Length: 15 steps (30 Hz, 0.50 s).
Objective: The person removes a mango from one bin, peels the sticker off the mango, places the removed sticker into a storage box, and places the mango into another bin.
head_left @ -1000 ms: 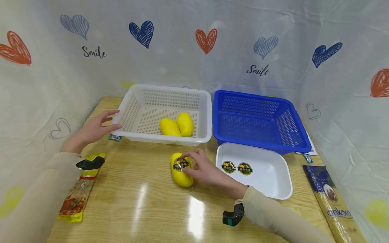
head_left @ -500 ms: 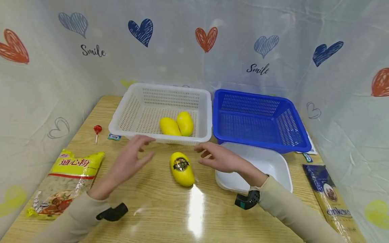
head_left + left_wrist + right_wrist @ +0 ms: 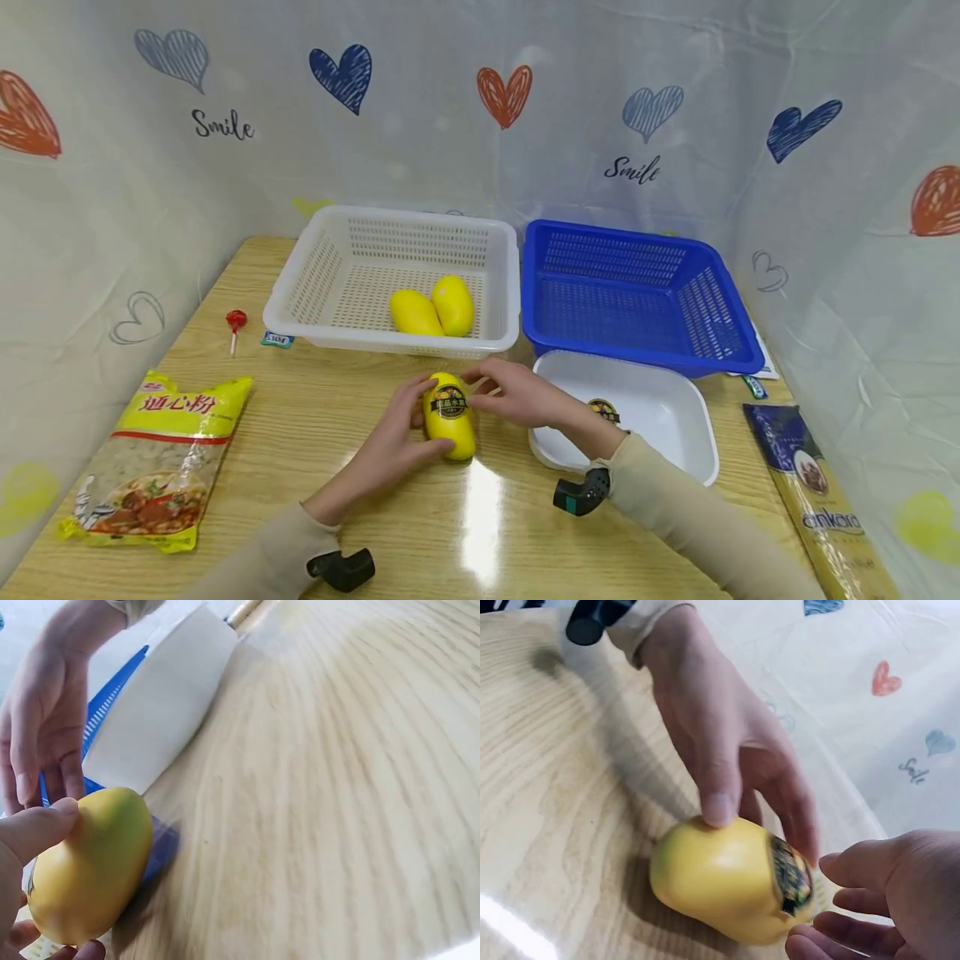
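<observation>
A yellow mango (image 3: 450, 437) with a round black-and-gold sticker (image 3: 450, 402) on its upper side is on the table in the head view. My left hand (image 3: 393, 437) grips it from the left, thumb on the near end and fingers at the far end. In the left wrist view the thumb presses on the mango's (image 3: 97, 862) skin. My right hand (image 3: 517, 396) is at its right side, fingers loosely bent. The right wrist view has the right thumb and fingertips beside the mango's stickered end, with nothing between them.
Behind stand a white basket (image 3: 300, 321) with two mangoes (image 3: 453, 307) and a blue basket (image 3: 720, 358). The white tray (image 3: 667, 433) at right holds another sticker (image 3: 603, 410). Food packages (image 3: 161, 467) lie at left and right (image 3: 817, 500), a red lollipop (image 3: 236, 320) at far left.
My left hand has left the white basket's rim, moved right and taken hold of the mango. My right hand let go of the sticker, drew away and came back beside it.
</observation>
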Motion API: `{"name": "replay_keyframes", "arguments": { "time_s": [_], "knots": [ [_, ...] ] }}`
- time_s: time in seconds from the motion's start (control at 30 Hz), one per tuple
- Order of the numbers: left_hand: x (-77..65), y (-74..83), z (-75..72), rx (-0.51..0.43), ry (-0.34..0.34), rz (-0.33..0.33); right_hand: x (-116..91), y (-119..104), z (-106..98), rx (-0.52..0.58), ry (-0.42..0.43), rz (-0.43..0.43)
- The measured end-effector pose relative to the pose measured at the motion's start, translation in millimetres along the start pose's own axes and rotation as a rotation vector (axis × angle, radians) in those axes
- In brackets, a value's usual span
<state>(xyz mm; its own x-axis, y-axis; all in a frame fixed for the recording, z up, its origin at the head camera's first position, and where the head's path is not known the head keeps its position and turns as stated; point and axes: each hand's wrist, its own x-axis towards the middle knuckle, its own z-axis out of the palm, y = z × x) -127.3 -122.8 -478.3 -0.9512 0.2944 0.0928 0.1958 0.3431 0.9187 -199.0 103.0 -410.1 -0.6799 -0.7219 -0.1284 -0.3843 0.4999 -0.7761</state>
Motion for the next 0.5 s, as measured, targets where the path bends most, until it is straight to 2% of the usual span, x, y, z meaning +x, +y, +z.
{"name": "replay_keyframes", "arguments": {
  "time_s": [0.13, 0.3, 0.5],
  "knots": [
    [4.9, 1.2, -0.7, -0.064, -0.046, -0.056, 4.3, 1.8, 8.1, 0.009, 0.038, 0.031],
    [9.3, 0.0, -3.4, -0.142, -0.064, -0.118, 7.9, 2.4, 12.1, 0.013, 0.068, 0.057],
    [11.7, -0.7, -3.5, -0.215, -0.092, -0.13, 11.8, 2.1, 16.0, 0.019, 0.103, 0.075]
  ]
}}
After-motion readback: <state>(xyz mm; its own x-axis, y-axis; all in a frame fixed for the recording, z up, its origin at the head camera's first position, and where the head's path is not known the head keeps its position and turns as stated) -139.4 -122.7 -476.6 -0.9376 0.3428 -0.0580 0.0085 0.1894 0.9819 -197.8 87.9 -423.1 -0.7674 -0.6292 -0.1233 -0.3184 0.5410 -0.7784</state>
